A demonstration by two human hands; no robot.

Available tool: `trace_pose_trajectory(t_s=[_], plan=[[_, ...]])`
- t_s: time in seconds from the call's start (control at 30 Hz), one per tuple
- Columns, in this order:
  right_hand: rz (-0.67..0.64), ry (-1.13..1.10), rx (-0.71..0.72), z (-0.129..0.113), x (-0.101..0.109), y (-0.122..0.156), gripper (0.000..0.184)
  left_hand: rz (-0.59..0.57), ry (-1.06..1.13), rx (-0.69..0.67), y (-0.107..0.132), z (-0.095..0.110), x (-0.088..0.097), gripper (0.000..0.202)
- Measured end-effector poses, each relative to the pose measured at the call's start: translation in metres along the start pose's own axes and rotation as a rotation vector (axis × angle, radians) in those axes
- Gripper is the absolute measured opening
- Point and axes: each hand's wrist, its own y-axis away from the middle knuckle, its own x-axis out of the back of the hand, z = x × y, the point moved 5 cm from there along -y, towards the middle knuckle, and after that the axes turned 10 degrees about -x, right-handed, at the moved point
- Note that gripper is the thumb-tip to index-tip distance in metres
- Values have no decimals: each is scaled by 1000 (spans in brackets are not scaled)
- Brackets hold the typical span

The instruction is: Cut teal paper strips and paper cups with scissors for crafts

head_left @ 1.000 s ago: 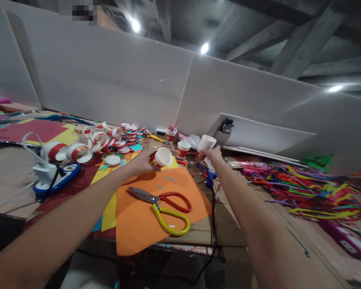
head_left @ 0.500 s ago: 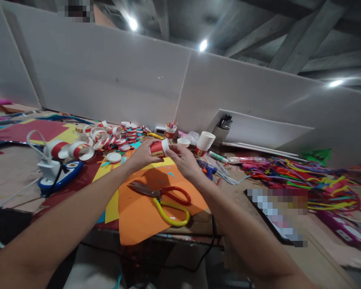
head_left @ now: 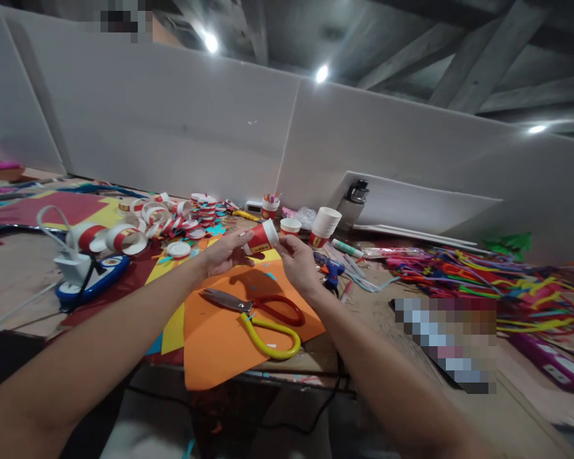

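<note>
A red and white paper cup (head_left: 261,238) lies tilted on its side in the air, its white rim towards the right. My left hand (head_left: 226,254) is closed round its base end. At the rim, the fingers of my right hand (head_left: 295,256) pinch the cup's edge. Below the hands, scissors (head_left: 243,307) with one red and one yellow handle lie on an orange paper sheet (head_left: 210,357), blades towards the left. Yellow paper (head_left: 173,328) shows beside that sheet.
Cut cup rings (head_left: 127,238) and a blue power strip (head_left: 93,280) are on the left. Stacked paper cups (head_left: 326,224), a bottle (head_left: 353,204), a blue glue gun (head_left: 333,270) and colourful pipe cleaners (head_left: 463,274) lie to the right. A white panel (head_left: 182,127) stands behind.
The cup has moved slightly right and tilted more, its rim turned up. My left hand's grip has shifted towards the base; my right fingers have closed nearer the rim.
</note>
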Motion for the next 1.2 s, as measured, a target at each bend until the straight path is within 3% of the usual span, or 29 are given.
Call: trace_pose_trajectory(t_s=[0.07, 0.23, 0.33, 0.53, 0.7, 0.8, 0.9, 1.0, 1.1, 1.2], plan=[[-3, 26, 19, -2, -2, 3, 22, 31, 23, 2, 0, -1, 1, 46], [-28, 7, 26, 1, -4, 2, 22, 109, -42, -169, -1, 4, 3, 56], [-18, -30, 12, 5, -3, -1, 25, 123, -20, -200, -1, 4, 2, 59], [15, -68, -52, 9, 1, -3, 25, 76, 87, -51, 0, -1, -1, 45], [26, -54, -24, 9, 2, -3, 23, 84, 123, 35, -1, -5, 1, 39], [86, 62, 39, 3, 6, -2, 28, 128, 105, -58, -4, 0, 9, 33], [120, 172, 3, -7, 11, 3, 33, 218, 112, -186, -7, 8, 22, 35], [-157, 316, -71, -19, 3, 18, 20, 319, 143, -251, -8, 13, 35, 48], [-564, 568, -136, -24, -10, 46, 29, 384, 163, -274, -9, 16, 44, 53], [-781, 780, 22, -32, -18, 71, 37, 431, 166, -297, -8, 20, 49, 50]])
